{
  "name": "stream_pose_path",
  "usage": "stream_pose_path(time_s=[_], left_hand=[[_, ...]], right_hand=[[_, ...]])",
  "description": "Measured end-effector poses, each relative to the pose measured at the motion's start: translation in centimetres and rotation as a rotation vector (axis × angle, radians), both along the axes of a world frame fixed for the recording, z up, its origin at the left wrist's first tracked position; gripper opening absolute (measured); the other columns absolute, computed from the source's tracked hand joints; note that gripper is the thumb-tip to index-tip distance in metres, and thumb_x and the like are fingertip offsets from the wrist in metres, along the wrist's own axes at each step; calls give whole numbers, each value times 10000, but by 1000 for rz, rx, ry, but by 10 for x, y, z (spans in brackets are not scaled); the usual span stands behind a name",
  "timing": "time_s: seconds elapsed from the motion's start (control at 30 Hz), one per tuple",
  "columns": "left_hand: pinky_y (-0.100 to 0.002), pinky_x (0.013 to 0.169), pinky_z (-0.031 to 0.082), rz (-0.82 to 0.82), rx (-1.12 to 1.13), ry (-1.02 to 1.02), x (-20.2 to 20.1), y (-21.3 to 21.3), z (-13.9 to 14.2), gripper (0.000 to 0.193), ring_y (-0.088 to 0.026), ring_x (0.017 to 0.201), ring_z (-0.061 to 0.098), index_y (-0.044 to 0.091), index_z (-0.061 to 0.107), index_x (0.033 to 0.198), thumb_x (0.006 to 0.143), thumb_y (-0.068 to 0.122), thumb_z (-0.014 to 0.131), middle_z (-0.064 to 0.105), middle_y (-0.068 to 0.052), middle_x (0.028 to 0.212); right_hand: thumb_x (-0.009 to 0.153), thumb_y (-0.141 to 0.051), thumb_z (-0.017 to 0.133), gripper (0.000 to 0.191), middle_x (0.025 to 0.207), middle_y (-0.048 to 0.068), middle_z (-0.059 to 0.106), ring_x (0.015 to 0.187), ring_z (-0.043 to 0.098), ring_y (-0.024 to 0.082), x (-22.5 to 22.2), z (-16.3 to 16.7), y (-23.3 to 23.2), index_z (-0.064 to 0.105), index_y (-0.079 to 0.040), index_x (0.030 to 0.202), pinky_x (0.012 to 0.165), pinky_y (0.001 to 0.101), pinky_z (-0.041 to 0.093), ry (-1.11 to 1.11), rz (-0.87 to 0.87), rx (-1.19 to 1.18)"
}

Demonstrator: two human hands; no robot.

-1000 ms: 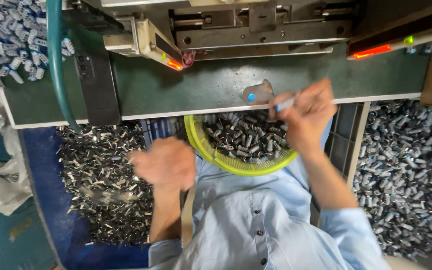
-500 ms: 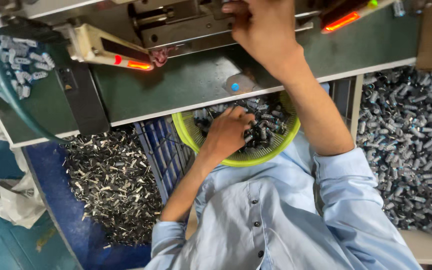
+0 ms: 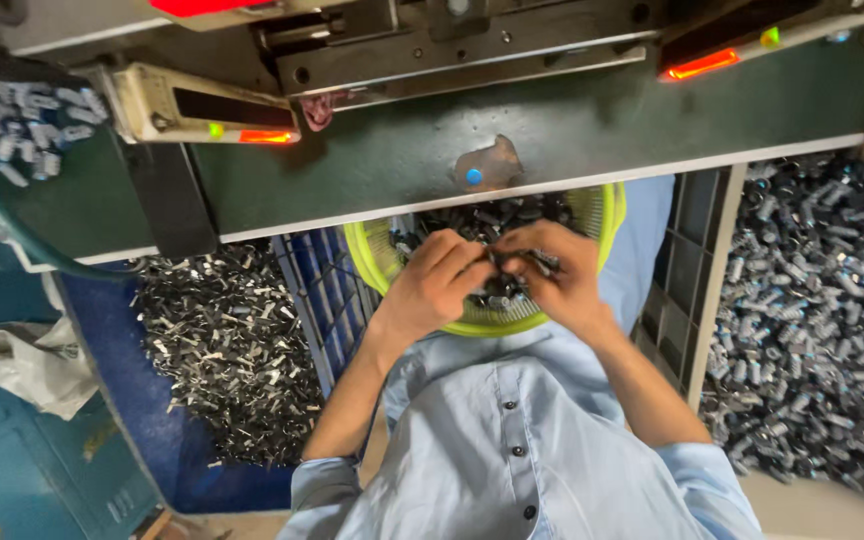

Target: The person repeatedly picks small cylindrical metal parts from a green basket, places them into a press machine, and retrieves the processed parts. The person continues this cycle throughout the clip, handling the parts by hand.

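Small dark metal parts (image 3: 497, 295) are being pinched between both hands over the round yellow-green plastic basket (image 3: 372, 268) at the centre of the view; the left hand (image 3: 439, 285) and right hand (image 3: 557, 280) are being kept curled, fingertips meeting on the parts. A part could be dropped past the basket's rim if the pinch is loosened. The green metal table (image 3: 392, 165) edge is hanging close at 12 o'clock, so lifting room is being limited; heaps of grey parts (image 3: 812, 300) are lying at 3 o'clock, dark scrap (image 3: 222, 350) at 9 o'clock.
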State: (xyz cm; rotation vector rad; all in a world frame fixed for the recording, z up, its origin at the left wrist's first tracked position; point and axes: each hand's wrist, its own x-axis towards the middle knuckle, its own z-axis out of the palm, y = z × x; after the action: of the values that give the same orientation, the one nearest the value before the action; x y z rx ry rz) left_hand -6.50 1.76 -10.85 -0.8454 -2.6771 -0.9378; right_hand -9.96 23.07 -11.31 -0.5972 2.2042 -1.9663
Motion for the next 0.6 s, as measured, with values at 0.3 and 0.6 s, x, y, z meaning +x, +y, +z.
stream_pose_path(time_s=[0.3, 0.6], left_hand=[[-368, 1046, 424, 194, 704, -249, -1, 25, 7, 276, -277, 1134, 541, 156, 683, 1035, 787, 61, 760, 515, -94, 1367], [-278, 829, 527, 286, 1002, -668, 11, 33, -6, 223, -175, 892, 657, 1, 642, 1103, 911, 74, 729, 682, -99, 990]], right_hand=[[970, 9, 754, 238, 1225, 152, 659, 1071, 672, 201, 33, -52, -5, 609, 1, 1159, 947, 324, 574, -509, 95, -682], [899, 141, 724, 308, 1068, 212, 696, 995, 710, 245, 22, -24, -10, 494, 2, 1048, 821, 313, 635, -14, -197, -286]])
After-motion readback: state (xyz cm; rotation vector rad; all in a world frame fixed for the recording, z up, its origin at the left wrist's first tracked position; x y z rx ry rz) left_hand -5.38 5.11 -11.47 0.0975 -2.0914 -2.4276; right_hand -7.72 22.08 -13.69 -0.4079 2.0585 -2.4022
